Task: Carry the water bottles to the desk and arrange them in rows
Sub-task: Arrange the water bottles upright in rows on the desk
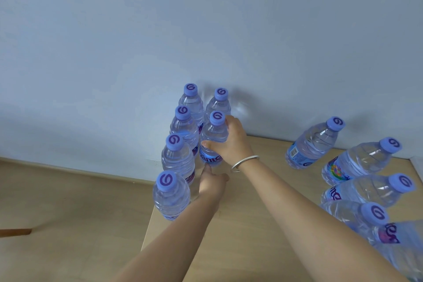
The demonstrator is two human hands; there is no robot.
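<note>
Several clear water bottles with purple caps stand on the light wooden desk [249, 231]. One column runs along the desk's left edge, from the nearest bottle [171, 197] to the farthest [191, 99]. A second column beside it holds one bottle by the wall [219, 102] and another in front of it [214, 134]. My right hand [231, 142], with a silver bangle on the wrist, is wrapped around this second bottle. My left hand [211, 184] is just below it, one finger touching the bottle's label; its other fingers are hidden.
Several more bottles stand loosely grouped at the desk's right side [313, 144], [359, 162], [370, 190]. A pale wall rises right behind the desk. Wooden floor [57, 201] lies to the left, with a brown wooden piece [16, 232] at the frame's edge.
</note>
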